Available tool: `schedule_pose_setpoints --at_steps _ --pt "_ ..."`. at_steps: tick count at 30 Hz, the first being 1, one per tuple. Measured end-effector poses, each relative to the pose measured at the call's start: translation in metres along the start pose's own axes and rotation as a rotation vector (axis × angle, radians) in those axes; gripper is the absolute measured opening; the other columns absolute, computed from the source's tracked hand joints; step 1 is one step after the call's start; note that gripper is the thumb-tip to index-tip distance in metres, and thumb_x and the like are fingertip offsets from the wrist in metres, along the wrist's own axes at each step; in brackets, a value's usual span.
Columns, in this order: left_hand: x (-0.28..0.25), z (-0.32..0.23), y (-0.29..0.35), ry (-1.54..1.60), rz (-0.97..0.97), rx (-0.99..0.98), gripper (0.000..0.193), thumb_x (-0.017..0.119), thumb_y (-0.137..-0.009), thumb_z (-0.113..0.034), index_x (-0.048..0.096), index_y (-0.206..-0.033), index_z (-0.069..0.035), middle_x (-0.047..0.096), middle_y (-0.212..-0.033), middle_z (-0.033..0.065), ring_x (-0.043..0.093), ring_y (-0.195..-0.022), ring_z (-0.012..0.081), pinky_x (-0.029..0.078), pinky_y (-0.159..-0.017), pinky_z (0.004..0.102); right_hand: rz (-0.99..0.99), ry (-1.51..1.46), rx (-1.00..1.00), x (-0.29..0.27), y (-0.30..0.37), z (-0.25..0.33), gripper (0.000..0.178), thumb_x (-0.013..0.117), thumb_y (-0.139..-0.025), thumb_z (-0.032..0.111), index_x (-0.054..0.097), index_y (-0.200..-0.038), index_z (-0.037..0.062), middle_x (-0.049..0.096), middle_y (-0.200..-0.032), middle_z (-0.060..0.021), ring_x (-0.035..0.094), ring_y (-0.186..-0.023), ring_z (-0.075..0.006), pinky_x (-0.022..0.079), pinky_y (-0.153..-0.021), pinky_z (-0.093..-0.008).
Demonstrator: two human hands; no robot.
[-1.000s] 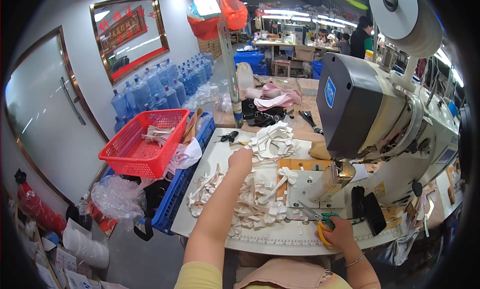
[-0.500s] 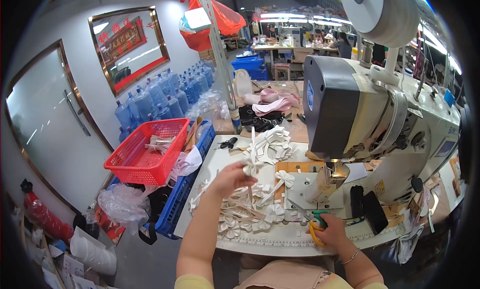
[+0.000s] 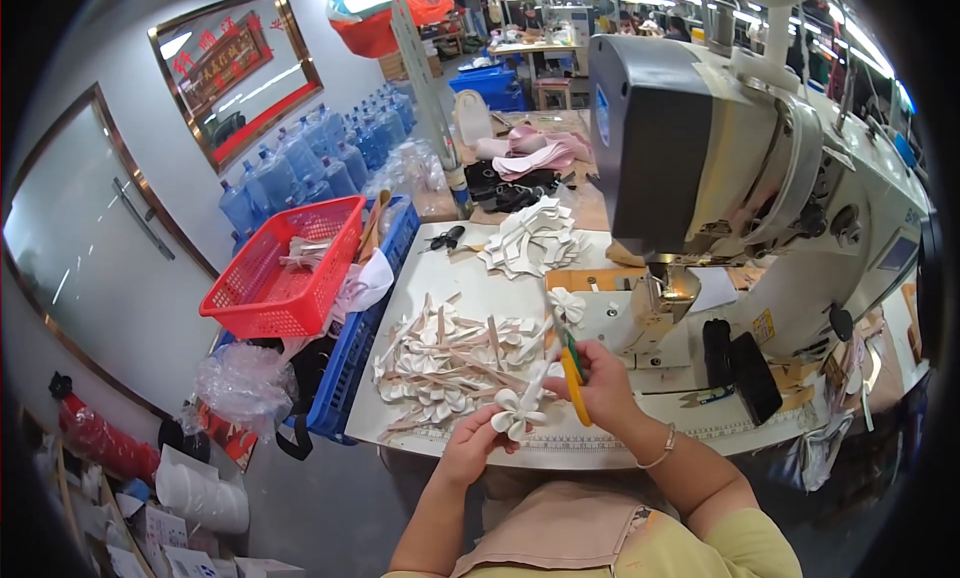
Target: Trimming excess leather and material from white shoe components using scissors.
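Near the table's front edge my left hand is closed, pinching a white leather-like flower with petals facing up. A pale strap runs from that flower toward my right hand, which is wrapped round scissors with yellow and green handles. Their blades point away from me; whether my right fingers also touch the strap I cannot tell. Just past the blade tips, another white flower lies by the sewing machine's needle area. A heap of white flowers with straps is left of my hands.
Behind the heap are stacked white cut pieces and black snips. A red basket sits over a blue crate at the left. On the right lie a black phone and small snips. A metal post rises behind.
My left hand has come down from above the heap to the front edge with the flower. My right hand has moved left and up, turning the scissors upright beside it. The view has shifted.
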State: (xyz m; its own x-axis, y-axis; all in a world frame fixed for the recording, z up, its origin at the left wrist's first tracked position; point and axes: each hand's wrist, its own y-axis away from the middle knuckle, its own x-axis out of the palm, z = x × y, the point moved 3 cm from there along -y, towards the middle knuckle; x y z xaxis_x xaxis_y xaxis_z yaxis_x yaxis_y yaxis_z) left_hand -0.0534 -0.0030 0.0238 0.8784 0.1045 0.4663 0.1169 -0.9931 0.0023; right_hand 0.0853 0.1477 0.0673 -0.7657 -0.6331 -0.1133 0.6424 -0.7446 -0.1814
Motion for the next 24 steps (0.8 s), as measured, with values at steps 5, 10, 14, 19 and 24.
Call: schedule_pose_setpoints --at_steps 5,10,14,19,24 --pt "-0.044 -0.026 0.03 -0.455 -0.473 0.219 0.021 0.047 -0.092 -0.008 0.059 -0.106 0.002 0.061 -0.076 0.001 0.054 -0.062 0.006 0.044 -0.058 0.0201 -0.071 0.668 -0.23 -0.05 0.043 -0.002 0.044 0.081 -0.06 0.016 0.061 -0.098 0.0025 0.063 -0.086 -0.0117 0.063 -0.076 -0.0253 0.051 -0.068 -0.0315" --pt "-0.062 -0.053 0.027 -1.026 -0.841 0.322 0.018 0.052 -0.088 -0.008 0.064 -0.101 -0.003 0.062 -0.075 0.009 0.058 -0.065 0.0166 0.046 -0.06 0.0294 -0.195 0.874 0.012 -0.12 0.092 -0.035 0.049 0.077 -0.059 0.01 0.057 -0.103 0.0025 0.058 -0.101 -0.017 0.056 -0.092 -0.035 0.046 -0.083 -0.0405" --pt "-0.095 -0.058 0.033 -1.401 -1.162 0.517 0.035 0.061 -0.085 -0.024 0.058 -0.116 -0.006 0.052 -0.119 0.017 0.05 -0.108 0.0315 0.04 -0.087 0.0425 -0.139 1.148 -0.193 -0.114 0.089 -0.015 0.05 0.078 -0.06 0.014 0.056 -0.104 0.0014 0.052 -0.113 -0.0165 0.049 -0.106 -0.0361 0.042 -0.089 -0.0432" --pt "-0.109 -0.054 0.035 -1.404 -0.85 0.382 0.109 0.075 -0.055 -0.06 0.028 -0.141 -0.015 0.02 -0.147 0.0172 0.017 -0.134 0.042 0.015 -0.107 0.0549 0.063 0.844 -0.279 -0.032 0.047 0.01 0.076 0.082 -0.061 0.02 0.045 -0.125 0.0046 0.039 -0.133 -0.0192 0.039 -0.123 -0.036 0.04 -0.096 -0.0415" --pt "-0.087 -0.046 0.014 -1.529 -0.671 0.093 0.12 0.081 -0.044 -0.058 0.027 -0.143 -0.019 0.019 -0.148 0.0156 0.011 -0.137 0.0403 0.011 -0.108 0.0558 0.191 0.87 -0.273 0.038 -0.006 -0.006 0.097 0.064 -0.072 0.061 0.023 -0.141 0.0054 0.009 -0.146 -0.0269 0.014 -0.13 -0.0533 0.019 -0.105 -0.0568"
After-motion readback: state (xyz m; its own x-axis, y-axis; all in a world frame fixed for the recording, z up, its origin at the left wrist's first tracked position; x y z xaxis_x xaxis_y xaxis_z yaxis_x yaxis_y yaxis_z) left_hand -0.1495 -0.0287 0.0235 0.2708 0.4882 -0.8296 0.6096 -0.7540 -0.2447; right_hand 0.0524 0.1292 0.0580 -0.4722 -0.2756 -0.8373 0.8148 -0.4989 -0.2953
